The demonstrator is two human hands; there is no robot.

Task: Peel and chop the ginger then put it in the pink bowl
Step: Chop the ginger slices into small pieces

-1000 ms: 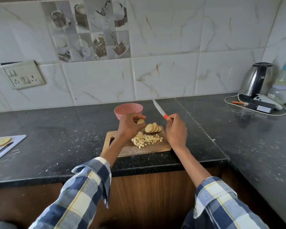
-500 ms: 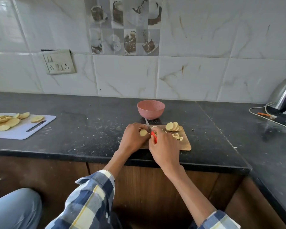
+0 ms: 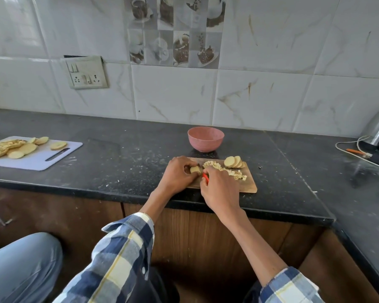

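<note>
On the wooden cutting board (image 3: pixel 247 184) at the counter's (image 3: pixel 118 162) front edge, the left hand (image 3: pixel 176 174) curls its fingers round a ginger piece (image 3: pixel 195 169), pinning it to the board's left end. The right hand (image 3: pixel 220 189) grips the red-handled knife (image 3: pixel 205 177), fingers wrapped round the handle, blade against the ginger. Chopped ginger cubes (image 3: pixel 228 170) lie mid-board; ginger slices (image 3: pixel 233 161) lean together at its far right corner. The pink bowl (image 3: pixel 205 138) stands just behind the board; nothing can be seen inside it. A white cutting board (image 3: pixel 37 159) near the counter's left end carries pale slices and peelings (image 3: pixel 15 147).
</note>
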